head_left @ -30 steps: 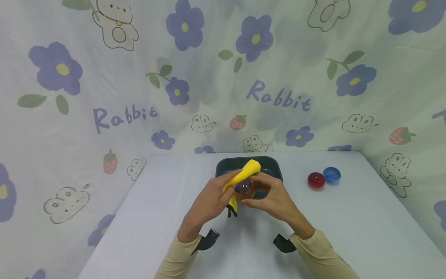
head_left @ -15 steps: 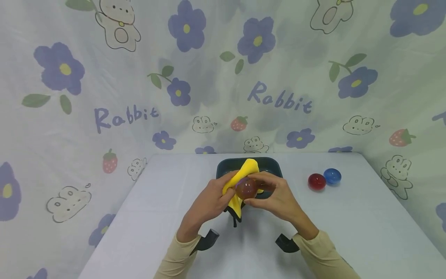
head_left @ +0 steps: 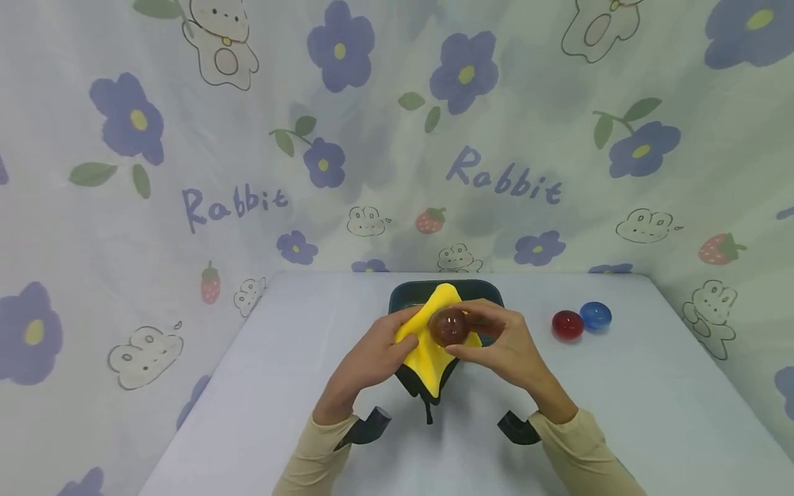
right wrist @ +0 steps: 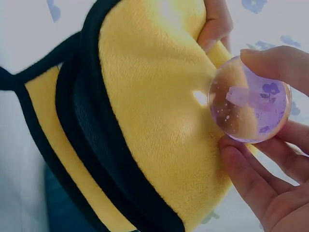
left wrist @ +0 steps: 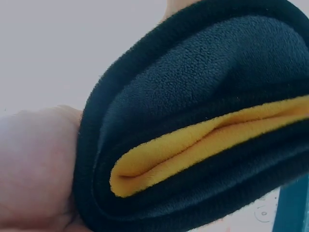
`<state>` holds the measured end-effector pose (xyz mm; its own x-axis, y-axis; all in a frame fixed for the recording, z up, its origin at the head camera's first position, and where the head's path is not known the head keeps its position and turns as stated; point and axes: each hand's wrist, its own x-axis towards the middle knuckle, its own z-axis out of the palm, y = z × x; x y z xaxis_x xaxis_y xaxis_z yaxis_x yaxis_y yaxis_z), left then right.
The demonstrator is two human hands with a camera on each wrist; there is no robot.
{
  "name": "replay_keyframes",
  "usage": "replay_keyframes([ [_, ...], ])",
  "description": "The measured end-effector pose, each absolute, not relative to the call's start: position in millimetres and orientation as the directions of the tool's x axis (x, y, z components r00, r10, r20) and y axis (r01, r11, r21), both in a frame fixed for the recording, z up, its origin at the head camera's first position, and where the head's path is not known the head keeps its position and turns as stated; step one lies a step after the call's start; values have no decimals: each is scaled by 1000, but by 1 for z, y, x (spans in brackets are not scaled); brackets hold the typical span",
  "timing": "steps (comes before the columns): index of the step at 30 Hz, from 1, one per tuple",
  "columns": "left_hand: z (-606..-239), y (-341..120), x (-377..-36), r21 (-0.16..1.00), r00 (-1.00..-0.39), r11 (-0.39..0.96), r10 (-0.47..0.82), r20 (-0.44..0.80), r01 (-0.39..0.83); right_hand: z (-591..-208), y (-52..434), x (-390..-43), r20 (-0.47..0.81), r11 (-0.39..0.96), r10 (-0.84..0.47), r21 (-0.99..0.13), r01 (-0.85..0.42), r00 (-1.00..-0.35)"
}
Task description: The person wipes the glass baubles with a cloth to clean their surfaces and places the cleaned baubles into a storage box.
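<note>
Left hand: the left hand grips a bunched yellow cloth with a black edge, its fingers curled round the fabric; in the left wrist view the cloth fills nearly the whole picture, folded on itself, black outside and yellow inside.
Right hand: the right hand holds a clear purple ball, with its fingertips on top and other fingers below, a narrow grip closed on the ball.
Ball: the ball lies against the yellow face of the cloth, touching it, and is lifted above the worktop just in front of the dark tray.
Cloth: it hangs from the left hand, one black-edged corner pointing down towards the worktop, in front of the tray and hiding part of the tray's near rim.
Tray: a dark green tray stands at the middle of the worktop near its far edge; what is inside cannot be told.
Other balls: a red ball and a blue ball lie on the worktop to the right of the tray, touching each other, the blue one farther from the tray.
Sleeves: both forearms wear beige sleeves, nearer the camera than the tray.
Backdrop: a cloth printed with purple flowers, rabbits and strawberries hangs behind the tray.
</note>
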<state>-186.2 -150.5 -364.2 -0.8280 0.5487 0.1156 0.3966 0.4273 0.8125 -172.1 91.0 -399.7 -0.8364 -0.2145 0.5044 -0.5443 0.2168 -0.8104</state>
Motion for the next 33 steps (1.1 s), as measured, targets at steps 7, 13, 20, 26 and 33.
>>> replay_keyframes([
  [7, -368, -151, -187, 860, -841, 400, 538, 60, 317, -402, 95, -174, 472, 231, -236, -822, -520, -850],
  [13, -375, -151, -189, 895, -852, 373, 524, 16, 246, -404, 99, -174, 442, 250, -247, -831, -498, -862],
  [20, -380, -158, -188, 931, -851, 308, 525, 7, 197, -403, 106, -175, 424, 290, -243, -827, -483, -872],
  [26, -385, -168, -185, 963, -856, 235, 517, -9, 132, -402, 114, -179, 420, 291, -226, -832, -473, -879],
  [33, -396, -183, -177, 987, -858, 154, 511, -44, 41, -401, 118, -185, 412, 297, -213, -836, -461, -886],
])
